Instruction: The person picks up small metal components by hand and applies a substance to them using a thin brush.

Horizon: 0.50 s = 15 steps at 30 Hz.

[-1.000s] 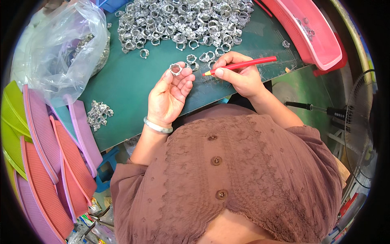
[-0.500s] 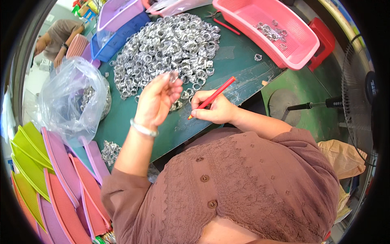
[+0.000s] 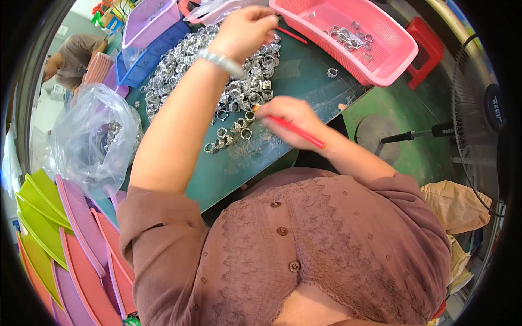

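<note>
A large heap of silver-coloured metal rings (image 3: 179,68) covers the far middle of the green table (image 3: 304,70). Over the heap's far end reaches my left hand (image 3: 247,33), close to the near-left end of a pink basket (image 3: 380,76); its fingers are blurred, and whether they hold anything is unclear. Several rings (image 3: 348,38) lie inside that basket. My right hand (image 3: 293,117) grips a slim red pencil (image 3: 299,132), its yellowish tip pointing at the heap's near edge. A short row of loose rings (image 3: 228,137) lies just left of this hand.
At left stand a clear plastic bag (image 3: 89,141) with rings inside and stacked coloured trays (image 3: 81,228). Blue (image 3: 149,60) and purple (image 3: 149,24) baskets sit behind. A fan (image 3: 478,117) and red stool (image 3: 429,51) are at right. Another person (image 3: 81,57) sits far left.
My left hand, earlier holding a ring near my right hand, has swung away toward the pink basket. My right hand has moved up slightly and turned the pencil so its tip points at the heap.
</note>
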Each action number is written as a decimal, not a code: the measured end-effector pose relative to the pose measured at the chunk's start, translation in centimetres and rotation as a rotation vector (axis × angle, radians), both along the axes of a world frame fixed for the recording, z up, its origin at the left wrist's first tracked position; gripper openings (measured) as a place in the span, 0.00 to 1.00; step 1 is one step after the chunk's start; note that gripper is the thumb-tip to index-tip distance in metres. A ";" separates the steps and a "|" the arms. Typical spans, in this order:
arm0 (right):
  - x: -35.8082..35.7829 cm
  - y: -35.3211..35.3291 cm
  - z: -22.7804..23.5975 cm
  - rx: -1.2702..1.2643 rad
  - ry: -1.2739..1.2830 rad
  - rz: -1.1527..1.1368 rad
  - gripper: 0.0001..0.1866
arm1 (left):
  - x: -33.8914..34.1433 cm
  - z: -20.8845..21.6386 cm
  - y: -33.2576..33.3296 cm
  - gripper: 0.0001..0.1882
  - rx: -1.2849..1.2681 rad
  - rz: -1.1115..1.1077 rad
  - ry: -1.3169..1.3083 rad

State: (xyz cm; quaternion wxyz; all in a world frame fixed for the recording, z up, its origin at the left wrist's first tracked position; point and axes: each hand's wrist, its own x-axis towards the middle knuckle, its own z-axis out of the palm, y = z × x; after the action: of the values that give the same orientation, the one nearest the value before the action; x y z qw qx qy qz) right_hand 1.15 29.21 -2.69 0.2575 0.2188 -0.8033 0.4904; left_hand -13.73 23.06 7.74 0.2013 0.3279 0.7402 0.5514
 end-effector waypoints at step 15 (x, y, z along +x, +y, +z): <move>-3.0 5.0 -0.3 0.582 -0.168 -0.523 0.16 | 10.0 -9.0 -9.2 0.07 -0.482 0.364 0.673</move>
State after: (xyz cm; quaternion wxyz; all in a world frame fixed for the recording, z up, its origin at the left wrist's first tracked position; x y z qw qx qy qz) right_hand -1.87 34.20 -3.01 0.2345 0.0298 -0.9556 0.1761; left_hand -3.69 13.82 -1.26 -0.0802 0.2971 0.9174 0.2524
